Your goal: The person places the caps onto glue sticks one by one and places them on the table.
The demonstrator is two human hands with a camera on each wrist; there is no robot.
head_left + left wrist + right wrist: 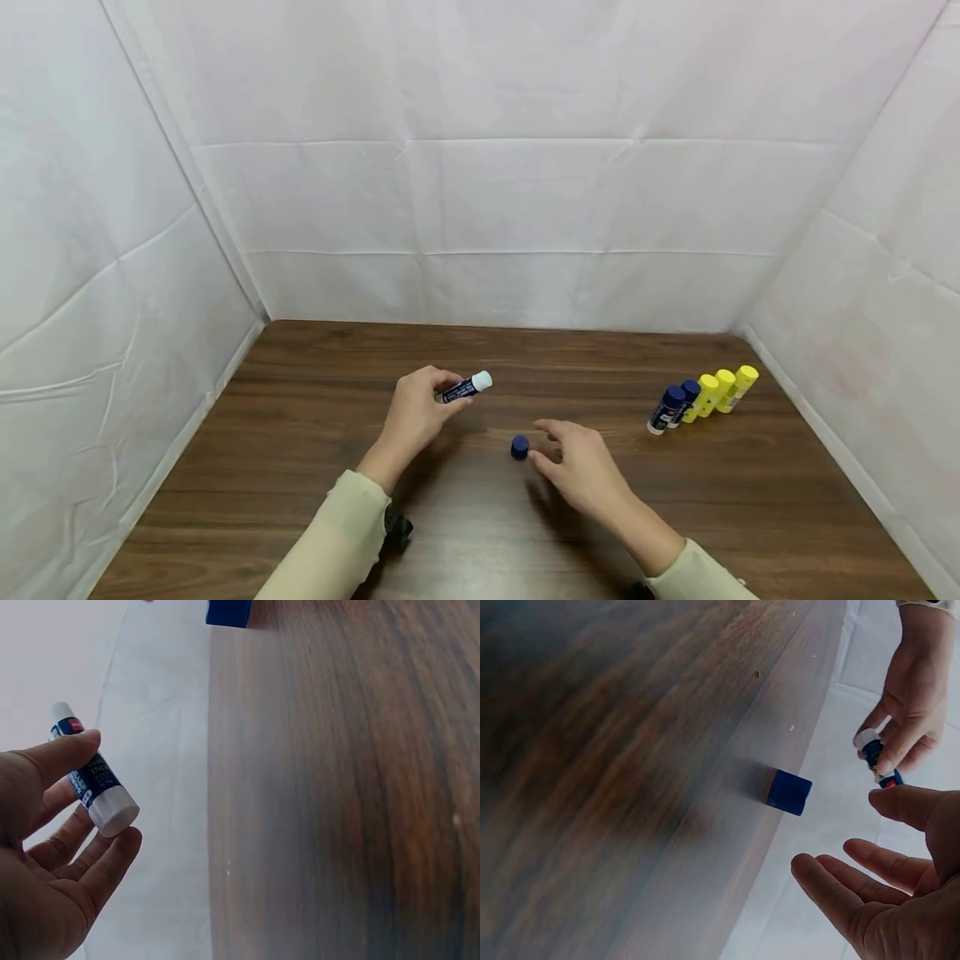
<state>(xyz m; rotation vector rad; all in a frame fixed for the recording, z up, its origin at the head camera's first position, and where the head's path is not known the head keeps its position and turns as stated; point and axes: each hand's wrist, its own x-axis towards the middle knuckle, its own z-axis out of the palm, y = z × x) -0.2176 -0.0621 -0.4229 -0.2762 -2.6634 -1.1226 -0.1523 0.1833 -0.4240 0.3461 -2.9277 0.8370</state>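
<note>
In the head view my left hand [420, 408] pinches an uncapped glue stick [465, 387] above the table, its white end tilted up to the right. The left wrist view shows the stick's dark blue label [94, 774] between thumb and fingers. A small dark blue cap [520, 447] stands on the table between the hands. Beside it, my right hand [581, 467] has its thumb and fingers spread apart around nothing. From the right wrist view, a gap shows between the blue cap [788, 793] and the right fingertips [802, 864].
At the right of the brown wooden table [337, 358] stands a slanting row of glue sticks: two with dark blue caps [673, 397] and three yellow ones [707, 392]. White cloth walls [510, 192] enclose the back and both sides.
</note>
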